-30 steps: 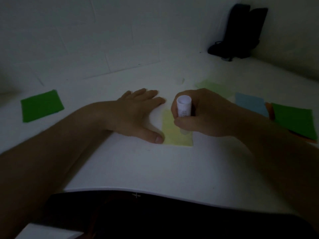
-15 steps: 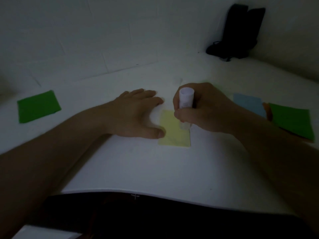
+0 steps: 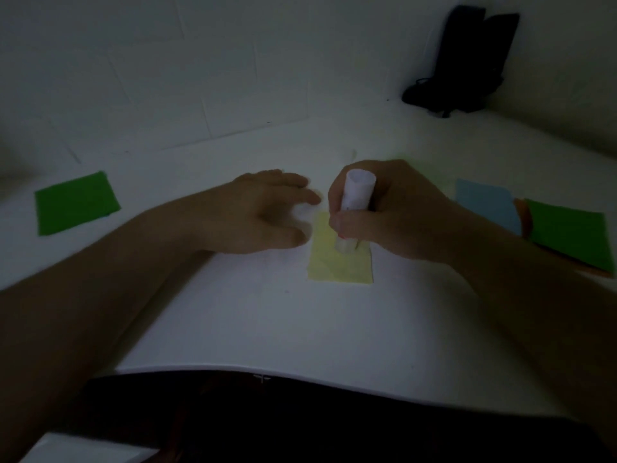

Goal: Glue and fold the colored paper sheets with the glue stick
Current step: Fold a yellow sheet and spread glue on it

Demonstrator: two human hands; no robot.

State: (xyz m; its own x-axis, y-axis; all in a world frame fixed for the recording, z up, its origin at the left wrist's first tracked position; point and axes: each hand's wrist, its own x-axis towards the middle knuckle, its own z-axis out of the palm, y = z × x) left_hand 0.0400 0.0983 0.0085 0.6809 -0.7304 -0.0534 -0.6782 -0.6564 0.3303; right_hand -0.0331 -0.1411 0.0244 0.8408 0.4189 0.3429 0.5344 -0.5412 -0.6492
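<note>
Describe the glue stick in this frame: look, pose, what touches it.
The glue stick is a white cylindrical tube with faint, unreadable print on its side. It stands nearly upright, leaning a little, its pale lower end down on the yellow paper sheet on the white table. The right hand grips its middle, fingers curled round it. Dim light hides finer detail.

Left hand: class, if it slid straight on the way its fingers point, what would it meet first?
Probably the right hand gripping the glue stick; the left hand points that way, its fingertips close, though depth is unclear.
</note>
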